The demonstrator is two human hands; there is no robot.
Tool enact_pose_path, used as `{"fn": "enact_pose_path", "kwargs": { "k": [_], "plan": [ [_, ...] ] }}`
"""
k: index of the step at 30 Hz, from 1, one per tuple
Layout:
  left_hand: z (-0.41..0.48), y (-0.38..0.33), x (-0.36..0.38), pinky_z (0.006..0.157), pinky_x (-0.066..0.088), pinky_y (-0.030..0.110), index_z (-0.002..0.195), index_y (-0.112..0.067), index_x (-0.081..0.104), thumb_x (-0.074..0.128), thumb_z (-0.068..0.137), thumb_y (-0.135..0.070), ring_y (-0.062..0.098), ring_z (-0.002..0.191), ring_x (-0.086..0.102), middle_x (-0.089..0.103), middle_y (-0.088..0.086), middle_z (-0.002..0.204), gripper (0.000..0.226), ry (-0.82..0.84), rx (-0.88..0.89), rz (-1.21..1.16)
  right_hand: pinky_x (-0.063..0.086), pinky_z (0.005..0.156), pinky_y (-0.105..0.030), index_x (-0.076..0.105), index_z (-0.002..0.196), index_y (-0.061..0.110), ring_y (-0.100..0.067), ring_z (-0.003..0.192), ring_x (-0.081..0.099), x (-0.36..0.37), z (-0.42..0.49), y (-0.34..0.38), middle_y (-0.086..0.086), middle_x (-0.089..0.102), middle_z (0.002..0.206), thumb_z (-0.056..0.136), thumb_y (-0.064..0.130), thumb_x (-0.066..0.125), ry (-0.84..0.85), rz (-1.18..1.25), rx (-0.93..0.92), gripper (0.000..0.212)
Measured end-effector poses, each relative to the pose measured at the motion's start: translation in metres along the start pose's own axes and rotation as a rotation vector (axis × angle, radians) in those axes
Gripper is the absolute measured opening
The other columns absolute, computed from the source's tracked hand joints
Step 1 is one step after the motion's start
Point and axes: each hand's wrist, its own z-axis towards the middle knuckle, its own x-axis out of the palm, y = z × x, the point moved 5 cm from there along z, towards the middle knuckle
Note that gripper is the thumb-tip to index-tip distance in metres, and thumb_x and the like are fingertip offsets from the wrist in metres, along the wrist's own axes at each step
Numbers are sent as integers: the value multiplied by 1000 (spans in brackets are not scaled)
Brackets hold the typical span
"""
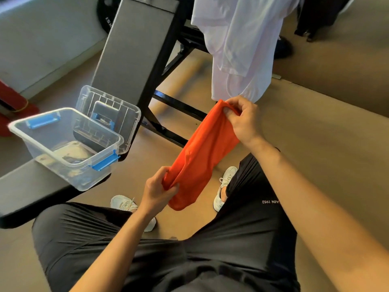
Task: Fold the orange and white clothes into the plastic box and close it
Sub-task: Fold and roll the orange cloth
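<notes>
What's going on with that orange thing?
A person holds the orange cloth stretched between both hands. The left hand grips its lower end and the right hand pinches its upper end. The plastic box stands open on the bench, with its lid leaning behind it. The white cloth hangs beyond, not yet folded.

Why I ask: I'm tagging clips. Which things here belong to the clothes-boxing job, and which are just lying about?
Job: orange garment, gripped by left hand and right hand; white garment; plastic box; lid.
Lying about: weight plate; red object; dark clothing.
</notes>
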Motion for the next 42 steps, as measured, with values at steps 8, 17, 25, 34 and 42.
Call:
{"fn": "enact_pose_path", "kwargs": {
  "k": [8, 17, 25, 34, 42],
  "plan": [
    [-24, 4, -23, 69, 64, 31, 126, -34, 52, 79, 84, -9, 7, 83, 72, 72, -4, 98, 56, 109, 22, 136, 54, 78, -27, 72, 95, 14, -12, 79, 64, 14, 13, -42, 3, 69, 84, 90, 16, 71, -27, -37, 127, 5],
    [-33, -17, -49, 70, 60, 30, 129, -26, 58, 74, 88, -16, 25, 88, 72, 75, 3, 96, 45, 99, -185, -297, 56, 86, -30, 67, 108, 11, -19, 96, 65, 41, -12, -69, -2, 68, 100, 90, 7, 67, 210, -130, 198, 19],
    [-22, -10, -54, 76, 64, 34, 119, -26, 65, 79, 84, -22, 24, 96, 74, 73, 8, 107, 38, -107, -435, -457, 55, 84, -21, 67, 120, 19, -7, 101, 66, 45, -74, -24, 5, 71, 108, 90, 18, 72, 330, 15, 182, 30],
    [-15, -18, -25, 81, 64, 40, 118, -28, 64, 76, 88, -19, 22, 98, 74, 73, 8, 109, 33, -237, -413, -460, 61, 83, -32, 73, 115, 22, -10, 97, 69, 78, -139, 22, 9, 74, 105, 90, 19, 74, 363, 249, 197, 26],
    [-24, -26, -20, 79, 59, 36, 121, -19, 66, 68, 91, -34, 26, 102, 71, 70, 12, 113, 34, -298, -460, -696, 54, 100, -29, 65, 131, 28, -6, 117, 62, 100, -176, 32, 11, 66, 124, 92, 19, 70, 520, 171, 60, 40]
  ]
}}
